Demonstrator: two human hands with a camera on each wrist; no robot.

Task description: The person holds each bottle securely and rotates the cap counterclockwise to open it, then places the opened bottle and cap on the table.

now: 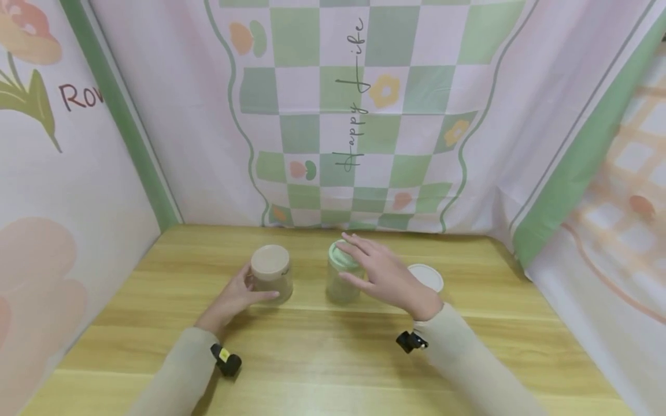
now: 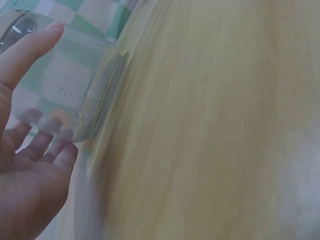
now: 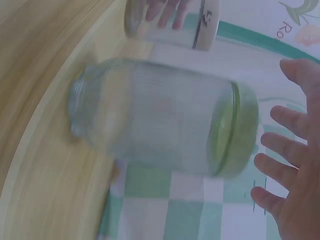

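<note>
A clear glass jar (image 2: 62,75) with a beige lid (image 1: 270,261) stands upright on the left. My left hand (image 1: 236,297) holds it low down, thumb across the near side and fingers around the left and far side; small dark specks show near its base. To its right stands a taller clear glass jar (image 3: 165,120) with a green lid (image 3: 240,130). Over that lid is my right hand (image 1: 387,274), fingers spread and extended. In the right wrist view a small gap shows between its fingertips and the lid.
A white round lid (image 1: 428,276) lies right of the green-lidded jar, partly behind the right wrist. Both jars stand on a wooden table (image 1: 312,358). Patterned curtains (image 1: 343,115) hang close along its back edge and sides.
</note>
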